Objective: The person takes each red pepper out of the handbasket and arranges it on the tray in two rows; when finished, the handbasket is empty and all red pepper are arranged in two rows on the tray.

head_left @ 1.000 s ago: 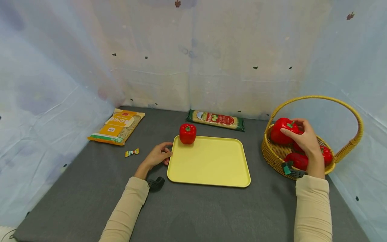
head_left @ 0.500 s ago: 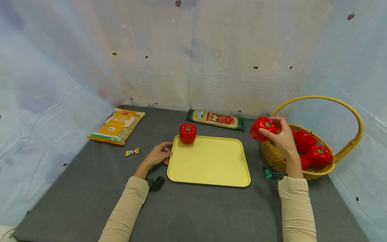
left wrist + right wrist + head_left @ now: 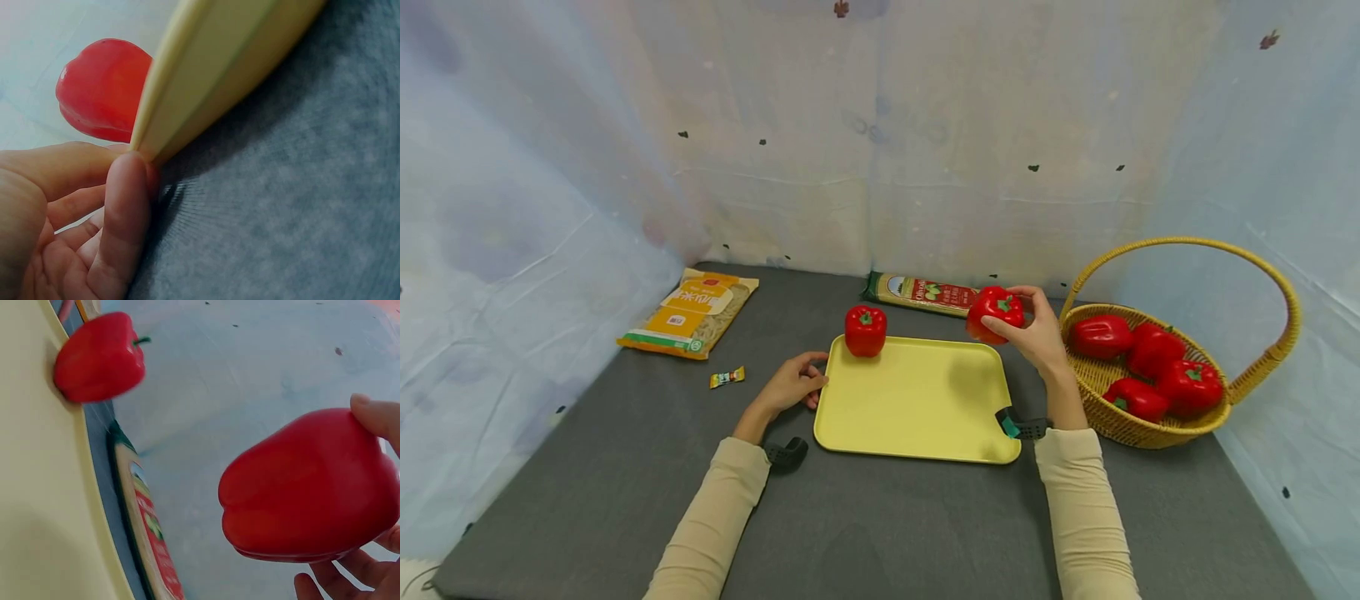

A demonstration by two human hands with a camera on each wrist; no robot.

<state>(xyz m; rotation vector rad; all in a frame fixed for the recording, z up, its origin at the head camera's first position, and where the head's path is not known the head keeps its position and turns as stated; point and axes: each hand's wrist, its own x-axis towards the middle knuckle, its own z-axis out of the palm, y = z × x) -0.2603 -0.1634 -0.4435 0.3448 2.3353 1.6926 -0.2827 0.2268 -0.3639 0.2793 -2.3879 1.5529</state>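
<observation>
My right hand (image 3: pixel 1039 335) holds a red bell pepper (image 3: pixel 995 314) over the far right corner of a yellow tray (image 3: pixel 917 408). Thumb on one side and fingers on the other grip this pepper in the right wrist view, where its smooth lobed end (image 3: pixel 306 487) faces left. At the tray's left edge, my left hand (image 3: pixel 792 385) pinches the rim between thumb (image 3: pixel 128 212) and index finger, as the left wrist view shows. Another red bell pepper (image 3: pixel 866 331) stands upright on the tray's far left corner, green stem up.
A wicker basket (image 3: pixel 1101 417) with a tall arched handle stands at the right, several red peppers inside. Behind the tray lies a long green and red packet (image 3: pixel 917 292). At the left are an orange food bag (image 3: pixel 692 312) and a small wrapped packet (image 3: pixel 727 377).
My right hand has lifted the bell pepper out of the basket and carried it left, to over the tray's far right corner. My left hand has stayed at the tray's edge.
</observation>
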